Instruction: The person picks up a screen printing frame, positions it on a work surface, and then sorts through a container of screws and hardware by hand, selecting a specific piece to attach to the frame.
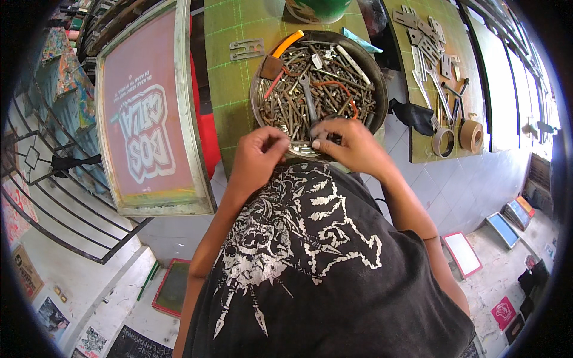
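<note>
Head view: pan (382, 95) of metal hardware (325, 95) at the tabletop's (230, 101) near edge, likely for easy reach.
Left hand (258, 154) and right hand (353, 143) curl at its rim; I cannot tell either grip's opening or contents.

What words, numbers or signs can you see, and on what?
I won't copy words, but lettering shows here:
Screen: clear big white letters, smaller lines.
Brown sign: dark letters, too small.
Black sheet: pale writing, too blurred.
Bucket: marks cut off, unreadable.
Bowl: none I can read.
</note>
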### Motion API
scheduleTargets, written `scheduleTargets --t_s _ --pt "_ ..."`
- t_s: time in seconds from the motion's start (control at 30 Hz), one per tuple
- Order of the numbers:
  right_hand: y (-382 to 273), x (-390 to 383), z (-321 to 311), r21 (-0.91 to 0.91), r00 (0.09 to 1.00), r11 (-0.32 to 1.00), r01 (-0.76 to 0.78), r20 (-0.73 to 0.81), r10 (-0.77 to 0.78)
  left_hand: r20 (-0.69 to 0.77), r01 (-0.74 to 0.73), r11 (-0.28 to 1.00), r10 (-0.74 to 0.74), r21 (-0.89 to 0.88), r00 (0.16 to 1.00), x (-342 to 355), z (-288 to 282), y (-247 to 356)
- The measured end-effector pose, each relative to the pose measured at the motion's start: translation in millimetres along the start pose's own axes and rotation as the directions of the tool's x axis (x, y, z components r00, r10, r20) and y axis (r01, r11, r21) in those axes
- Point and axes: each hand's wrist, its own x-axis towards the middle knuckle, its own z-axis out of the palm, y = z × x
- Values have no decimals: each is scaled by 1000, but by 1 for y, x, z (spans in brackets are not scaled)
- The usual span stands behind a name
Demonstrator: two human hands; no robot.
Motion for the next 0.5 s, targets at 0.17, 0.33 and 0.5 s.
scheduleTargets --t_s 0.17,0.33,0.5 --pt "8 36 -16 -472 936 881 31 -295 -191 -321 -105 994 100 4 942 -8 -24 2" --pt "13 94 20 -618 897 712 334 -23 -441 -396 -122 991 90 -57 914 -10 -27 -6" --pt "28 112 29 -687 919 633 357 136 -370 -423 -97 975 3 -199 906 -13 -26 -15"
